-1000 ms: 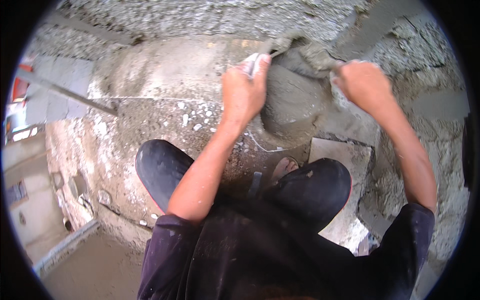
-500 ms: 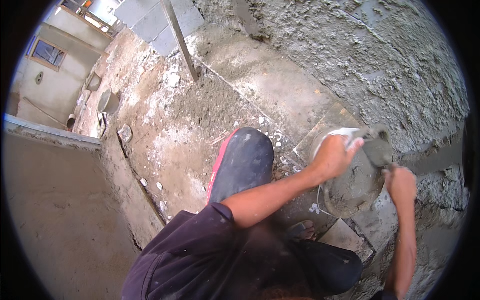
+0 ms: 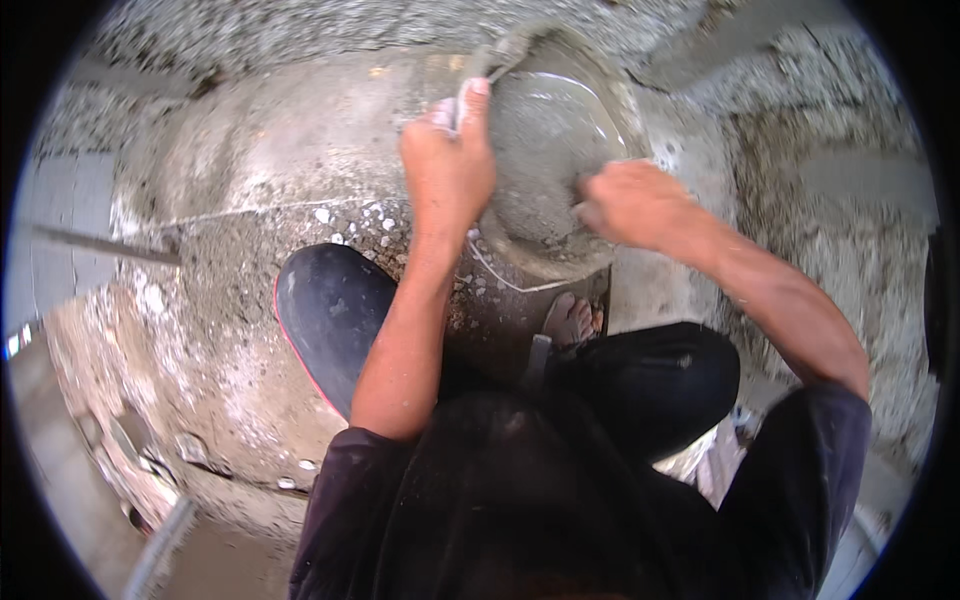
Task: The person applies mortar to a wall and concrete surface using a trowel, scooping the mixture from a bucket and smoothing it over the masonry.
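A mortar-caked bucket [image 3: 618,110] stands tilted in front of me, with wet grey mortar [image 3: 545,150] inside. My left hand [image 3: 450,165] is closed on its left rim, thumb lying along the edge. My right hand [image 3: 635,205] is closed over the bucket's right side, its fingers blurred by motion. It holds a trowel, whose blade showed half a second ago and is now hidden by the hand and the mortar. The bucket's thin white wire handle [image 3: 510,285] hangs down on the near side.
Rough plastered wall [image 3: 300,30] runs along the far side. Pale rubble [image 3: 365,220] lies left of the bucket. My knees flank the near side, with a sandalled foot [image 3: 570,320] between them. A wooden pole [image 3: 105,245] leans at the left.
My view has turned, bringing the bucket to the upper middle. The right hand has moved in over the mortar, and the trowel's blade has gone out of sight. My left hand stays on the rim.
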Demonstrator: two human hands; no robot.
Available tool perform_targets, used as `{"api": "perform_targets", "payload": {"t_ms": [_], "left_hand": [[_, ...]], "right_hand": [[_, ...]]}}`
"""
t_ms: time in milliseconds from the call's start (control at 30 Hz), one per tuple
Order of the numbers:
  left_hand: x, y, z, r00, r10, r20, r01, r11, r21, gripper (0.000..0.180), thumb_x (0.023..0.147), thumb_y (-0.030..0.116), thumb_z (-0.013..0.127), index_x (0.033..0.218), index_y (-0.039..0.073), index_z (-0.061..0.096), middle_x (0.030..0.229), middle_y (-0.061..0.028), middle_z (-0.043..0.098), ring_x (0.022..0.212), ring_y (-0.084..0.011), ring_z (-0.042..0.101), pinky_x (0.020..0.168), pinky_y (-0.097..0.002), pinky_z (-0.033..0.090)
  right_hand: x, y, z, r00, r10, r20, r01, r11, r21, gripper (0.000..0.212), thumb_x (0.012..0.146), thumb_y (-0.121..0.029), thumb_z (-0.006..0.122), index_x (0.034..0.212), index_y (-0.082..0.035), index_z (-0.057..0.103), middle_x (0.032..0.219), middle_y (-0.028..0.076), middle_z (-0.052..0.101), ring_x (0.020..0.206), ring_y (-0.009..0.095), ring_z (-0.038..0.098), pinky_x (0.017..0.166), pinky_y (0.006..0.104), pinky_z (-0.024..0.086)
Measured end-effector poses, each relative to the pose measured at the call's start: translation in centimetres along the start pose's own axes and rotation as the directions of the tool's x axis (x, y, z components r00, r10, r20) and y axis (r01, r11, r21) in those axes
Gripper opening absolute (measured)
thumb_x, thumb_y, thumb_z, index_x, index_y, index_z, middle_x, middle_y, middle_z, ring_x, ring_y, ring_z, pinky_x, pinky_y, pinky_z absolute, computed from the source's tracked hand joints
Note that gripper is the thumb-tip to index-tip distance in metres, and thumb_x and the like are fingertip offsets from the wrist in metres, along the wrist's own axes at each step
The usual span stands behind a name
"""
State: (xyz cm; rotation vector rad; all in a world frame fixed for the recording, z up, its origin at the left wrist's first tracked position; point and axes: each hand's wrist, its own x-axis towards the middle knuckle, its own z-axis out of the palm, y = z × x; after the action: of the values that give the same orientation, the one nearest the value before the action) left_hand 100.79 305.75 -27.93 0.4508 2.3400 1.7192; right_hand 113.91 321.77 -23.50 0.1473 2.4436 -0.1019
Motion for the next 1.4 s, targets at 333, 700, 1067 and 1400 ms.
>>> {"api": "perform_targets", "payload": {"t_ms": [333, 700, 1067, 1400], "left_hand": [[-0.3, -0.4, -0.3, 1.0, -0.025, -0.009, 0.025, 0.999, -0.023, 0.046, 0.1, 0.032, 0.058, 0.081, -0.011, 0.064, 0.056, -0.0167, 0.054, 0.054, -0.0169, 0.044, 0.054, -0.0409, 0.041], [-0.6, 0.3, 0.6, 0.997, 0.074, -0.01, -0.075, 0.997, -0.021, 0.046, 0.1, 0.03, 0.058, 0.078, -0.009, 0.064, 0.055, -0.017, 0.052, 0.052, -0.0178, 0.045, 0.052, -0.0403, 0.04], [1.8, -0.3, -1.6, 0.991, -0.136, 0.005, 0.135, 0.984, 0.114, 0.053, 0.099, 0.041, 0.058, 0.083, -0.009, 0.068, 0.066, -0.0076, 0.063, 0.065, -0.0155, 0.055, 0.063, -0.0393, 0.046], [3.6, -3.4, -3.9, 0.95, -0.312, 0.007, 0.312, 0.947, -0.08, 0.05, 0.101, 0.041, 0.056, 0.106, -0.007, 0.07, 0.09, -0.0041, 0.066, 0.078, -0.0108, 0.054, 0.071, -0.0278, 0.045]], "right_hand": [[-7.3, 2.9, -4.0, 0.917, 0.145, -0.372, -0.274, 0.906, -0.323, 0.032, 0.097, -0.036, 0.057, 0.108, -0.007, 0.064, 0.097, 0.014, 0.066, 0.078, 0.031, 0.067, 0.067, 0.0421, 0.055], [-3.5, 0.3, 2.5, 0.981, 0.015, -0.191, 0.027, 0.976, 0.216, 0.038, 0.092, -0.04, 0.065, 0.094, -0.003, 0.07, 0.075, 0.017, 0.067, 0.072, 0.035, 0.067, 0.071, 0.0465, 0.055], [-5.6, 4.2, 5.9, 0.874, 0.251, -0.417, -0.081, 0.92, 0.384, 0.04, 0.092, -0.039, 0.065, 0.1, -0.001, 0.064, 0.063, 0.021, 0.061, 0.066, 0.043, 0.063, 0.066, 0.0502, 0.05], [-13.5, 13.6, 3.4, 0.984, 0.173, 0.033, -0.035, 0.008, 0.999, 0.021, 0.09, -0.019, 0.07, 0.101, -0.001, 0.069, 0.071, 0.007, 0.067, 0.052, 0.01, 0.06, 0.043, 0.0269, 0.049]]}}
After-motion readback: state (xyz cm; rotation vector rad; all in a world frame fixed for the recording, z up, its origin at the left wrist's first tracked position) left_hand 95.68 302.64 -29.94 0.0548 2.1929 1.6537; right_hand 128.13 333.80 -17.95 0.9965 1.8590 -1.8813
